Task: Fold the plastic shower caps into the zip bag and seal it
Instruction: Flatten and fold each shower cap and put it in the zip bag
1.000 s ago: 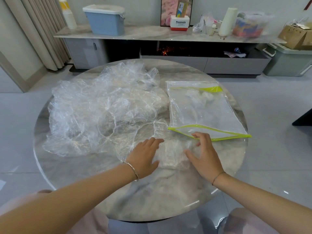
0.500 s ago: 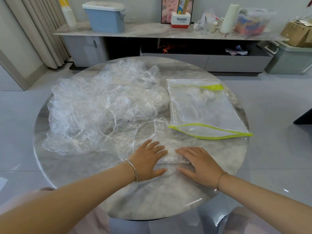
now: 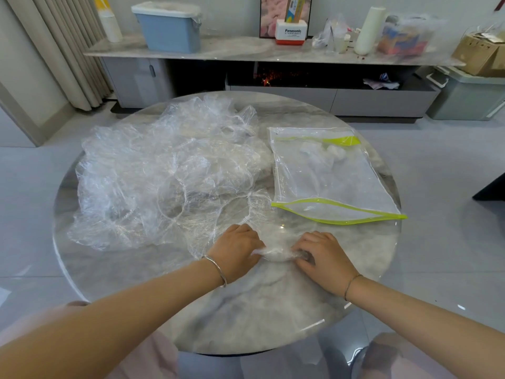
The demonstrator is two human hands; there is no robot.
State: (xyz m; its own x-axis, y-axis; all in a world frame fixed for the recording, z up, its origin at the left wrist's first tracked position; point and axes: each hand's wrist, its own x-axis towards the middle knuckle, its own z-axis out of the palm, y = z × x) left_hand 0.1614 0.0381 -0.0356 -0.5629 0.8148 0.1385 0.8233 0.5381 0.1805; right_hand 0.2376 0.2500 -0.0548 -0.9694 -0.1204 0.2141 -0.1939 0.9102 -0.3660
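A folded clear shower cap [image 3: 274, 254] lies bunched into a narrow roll on the round marble table [image 3: 246, 310]. My left hand [image 3: 236, 251] grips its left end and my right hand [image 3: 322, 258] grips its right end, fingers curled. A big loose pile of clear shower caps [image 3: 169, 173] covers the table's left half. The clear zip bag [image 3: 328, 176] with a lime-green zip lies at the right; its mouth faces me and gapes open. A few folded caps show inside near its far end.
Behind the table runs a low grey cabinet [image 3: 273, 53] carrying a blue bin [image 3: 169, 28], a white roll, boxes and bags. Curtains hang at the far left. A grey storage box [image 3: 470, 94] stands on the floor at the right.
Both hands went from lying flat on the cap to curling round its ends. The cap has been squeezed from a flat patch into a narrow roll between them.
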